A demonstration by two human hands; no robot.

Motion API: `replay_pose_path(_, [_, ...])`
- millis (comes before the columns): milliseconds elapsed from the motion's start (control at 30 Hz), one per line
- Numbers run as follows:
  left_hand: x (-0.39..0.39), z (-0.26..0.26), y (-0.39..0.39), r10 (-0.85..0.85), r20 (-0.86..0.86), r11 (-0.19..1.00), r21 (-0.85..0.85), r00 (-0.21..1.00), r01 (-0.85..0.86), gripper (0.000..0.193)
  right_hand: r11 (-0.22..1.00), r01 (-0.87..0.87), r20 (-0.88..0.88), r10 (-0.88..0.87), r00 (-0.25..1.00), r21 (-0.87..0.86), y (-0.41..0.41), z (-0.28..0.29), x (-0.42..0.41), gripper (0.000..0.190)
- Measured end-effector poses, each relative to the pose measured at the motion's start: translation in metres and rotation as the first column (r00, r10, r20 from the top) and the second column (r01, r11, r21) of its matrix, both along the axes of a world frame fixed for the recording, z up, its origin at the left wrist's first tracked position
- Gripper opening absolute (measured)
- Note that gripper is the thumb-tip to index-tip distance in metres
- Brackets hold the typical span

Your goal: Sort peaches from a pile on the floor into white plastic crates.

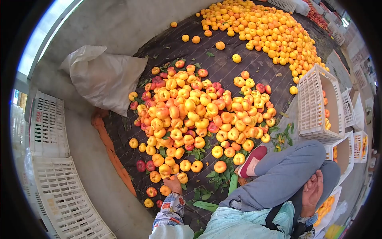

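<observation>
Flat yellow and red peaches [191,110] lie heaped on a dark woven ground sheet [200,65]. At the heap's near edge, my left hand [173,184] reaches down among the peaches, touching or beside a yellow one [182,177]; its fingers are partly hidden, so a grip cannot be made out. My right hand [312,191] rests palm up on my bent leg, fingers slightly curled, with nothing in it. Leafy sprigs [220,179] lie between the heap and my red shoe [253,159].
A larger pile of yellow-orange fruit [262,27] spreads at the back right. White plastic crates, some holding fruit, stand at right [313,110] and left [62,197]. A white woven sack [104,74] leans by the wall. Green stool-like parts [206,206] show beside my leg.
</observation>
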State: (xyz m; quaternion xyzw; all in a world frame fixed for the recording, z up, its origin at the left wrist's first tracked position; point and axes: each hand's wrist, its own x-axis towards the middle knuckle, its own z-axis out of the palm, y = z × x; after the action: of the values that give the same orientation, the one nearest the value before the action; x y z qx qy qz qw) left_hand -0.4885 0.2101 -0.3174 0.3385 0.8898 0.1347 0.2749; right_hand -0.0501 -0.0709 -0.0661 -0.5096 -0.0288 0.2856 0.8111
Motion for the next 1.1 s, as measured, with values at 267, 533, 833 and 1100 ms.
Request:
replay_pose_path(267, [-0.036,-0.027,0.057,-0.153,0.043,0.976,0.163,0.987,0.145,0.075,0.989,0.129,-0.015,-0.131,0.991,-0.066,0.003,-0.014,-0.001,0.026])
replay_pose_path(533, [-0.019,0.026,0.031,0.021,0.977,0.930,0.059,0.212,-0.363,0.057,0.984,0.170,-0.029,-0.172,0.985,-0.057,0.005,-0.016,-0.004,0.024])
replay_pose_path(833, [0.136,0.136,0.006,0.065,0.874,0.997,-0.039,-0.482,0.064,0.069,0.991,0.132,-0.042,-0.131,0.990,0.023,0.009,-0.010,-0.010,0.021])
replay_pose_path(1100, [0.252,0.194,-0.032,0.395,0.688,0.915,-0.235,-0.609,0.328,0.057,0.996,-0.079,0.010,0.079,0.997,-0.042,0.007,0.021,-0.023,0.018])
